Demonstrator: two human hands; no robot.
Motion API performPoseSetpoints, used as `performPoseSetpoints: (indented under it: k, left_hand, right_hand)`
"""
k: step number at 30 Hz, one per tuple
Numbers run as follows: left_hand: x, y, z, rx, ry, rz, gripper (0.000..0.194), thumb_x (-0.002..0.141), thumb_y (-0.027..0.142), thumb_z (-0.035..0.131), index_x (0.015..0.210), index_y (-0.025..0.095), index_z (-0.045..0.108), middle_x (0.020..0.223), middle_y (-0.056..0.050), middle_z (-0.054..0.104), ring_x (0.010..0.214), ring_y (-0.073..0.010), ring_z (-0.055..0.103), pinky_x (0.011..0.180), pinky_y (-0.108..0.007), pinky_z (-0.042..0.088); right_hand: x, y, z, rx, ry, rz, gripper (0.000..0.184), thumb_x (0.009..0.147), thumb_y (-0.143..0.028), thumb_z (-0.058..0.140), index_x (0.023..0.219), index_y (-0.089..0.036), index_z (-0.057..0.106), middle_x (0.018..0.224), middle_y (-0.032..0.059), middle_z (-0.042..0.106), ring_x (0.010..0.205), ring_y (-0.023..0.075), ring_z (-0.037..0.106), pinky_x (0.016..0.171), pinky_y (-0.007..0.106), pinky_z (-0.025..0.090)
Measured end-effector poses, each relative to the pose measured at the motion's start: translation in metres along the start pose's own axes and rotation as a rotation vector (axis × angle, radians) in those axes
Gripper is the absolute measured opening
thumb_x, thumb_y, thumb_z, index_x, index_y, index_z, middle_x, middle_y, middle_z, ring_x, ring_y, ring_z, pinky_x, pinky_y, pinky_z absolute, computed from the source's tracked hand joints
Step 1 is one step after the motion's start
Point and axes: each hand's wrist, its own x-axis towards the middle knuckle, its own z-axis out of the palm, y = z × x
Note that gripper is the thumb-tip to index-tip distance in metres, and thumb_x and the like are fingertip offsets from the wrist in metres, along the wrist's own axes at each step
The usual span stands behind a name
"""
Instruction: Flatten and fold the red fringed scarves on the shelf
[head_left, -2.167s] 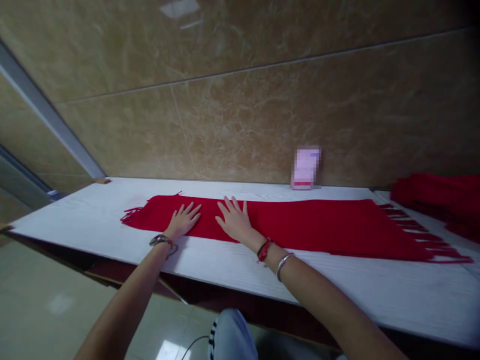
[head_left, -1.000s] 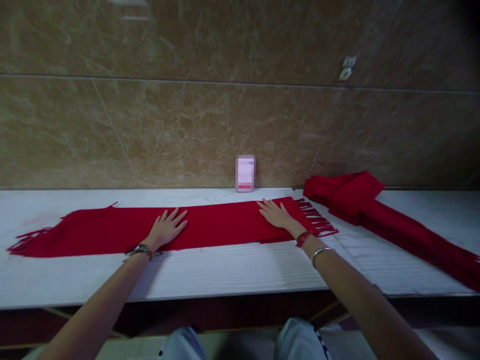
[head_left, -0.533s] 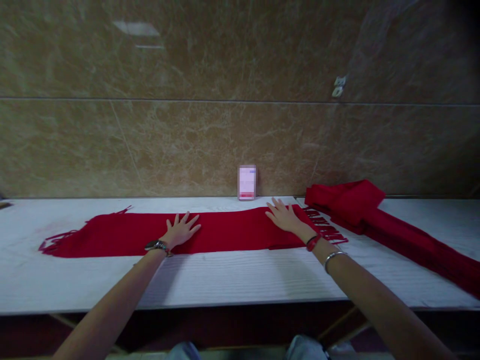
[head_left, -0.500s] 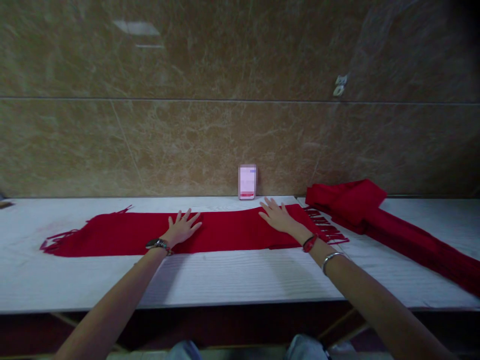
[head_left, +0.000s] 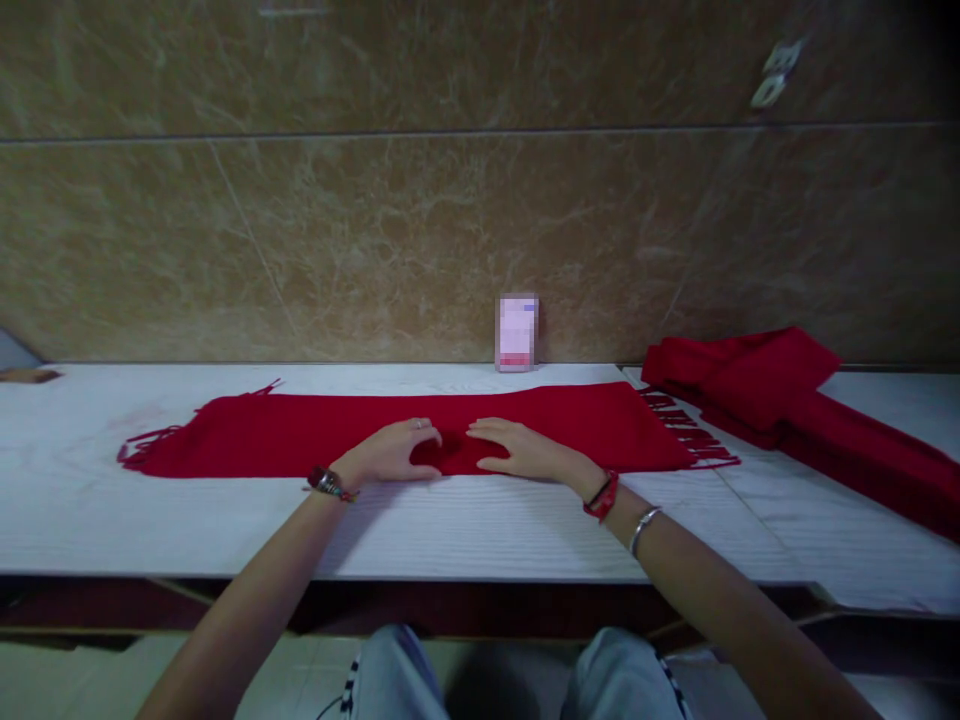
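Note:
A long red scarf (head_left: 262, 435) with fringed ends lies flat along the white table (head_left: 465, 530). My left hand (head_left: 394, 452) and my right hand (head_left: 517, 450) are close together at the scarf's middle, near its front edge. Both have their fingers curled and pressed onto the cloth, and a small ridge of fabric stands up between them. A watch is on my left wrist. A red band and a silver bangle are on my right wrist.
A second red scarf (head_left: 787, 400) lies bunched and trailing at the right of the table. A small pink card (head_left: 516, 333) leans on the marble wall behind. A small brown piece (head_left: 26, 376) sits at the far left. My knees show below the table edge.
Both hands lay flat and far apart on the scarf, the right one near its fringed right end. They have come together at the middle, and their fingers have curled on the cloth.

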Motion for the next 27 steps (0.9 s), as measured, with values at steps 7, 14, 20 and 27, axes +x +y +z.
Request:
performPoseSetpoints:
  k: [7,14,20,27]
  left_hand:
    - [0.002,0.020,0.003,0.078,-0.061,0.052,0.042,0.069,0.007,0.046,0.109,0.020,0.051,0.103,-0.005,0.054,0.092,-0.0178,0.053,0.078,-0.026,0.042]
    - [0.005,0.004,0.007,-0.067,0.070,-0.070,0.032,0.076,0.011,0.045,0.106,0.018,0.053,0.099,-0.004,0.060,0.090,-0.0150,0.055,0.082,-0.026,0.042]
    - [0.006,-0.004,0.009,-0.086,0.108,-0.124,0.019,0.084,0.026,0.048,0.098,0.018,0.058,0.089,-0.002,0.065,0.079,-0.0133,0.059,0.073,-0.023,0.043]
    - [0.001,-0.001,0.004,0.003,0.064,-0.079,0.018,0.084,0.029,0.051,0.097,0.019,0.059,0.090,-0.003,0.064,0.080,-0.0149,0.058,0.073,-0.024,0.042]
  right_hand:
    - [-0.004,-0.012,-0.011,-0.092,-0.098,-0.135,0.044,0.073,-0.012,0.050,0.117,-0.013,0.055,0.113,0.0113,0.059,0.105,0.0208,0.052,0.091,0.035,0.039]
    - [-0.004,-0.011,-0.005,0.004,0.005,-0.045,0.052,0.079,-0.015,0.045,0.130,-0.018,0.040,0.125,0.0080,0.052,0.112,0.0189,0.048,0.094,0.034,0.037]
    - [0.003,-0.009,0.006,-0.097,0.099,0.042,0.041,0.079,-0.020,0.054,0.119,-0.016,0.049,0.117,0.0110,0.054,0.106,0.0200,0.051,0.087,0.032,0.041]
    - [0.011,0.005,0.010,-0.070,0.126,0.093,0.011,0.080,-0.018,0.055,0.085,-0.015,0.065,0.085,0.0052,0.066,0.079,0.0152,0.059,0.074,0.025,0.043]
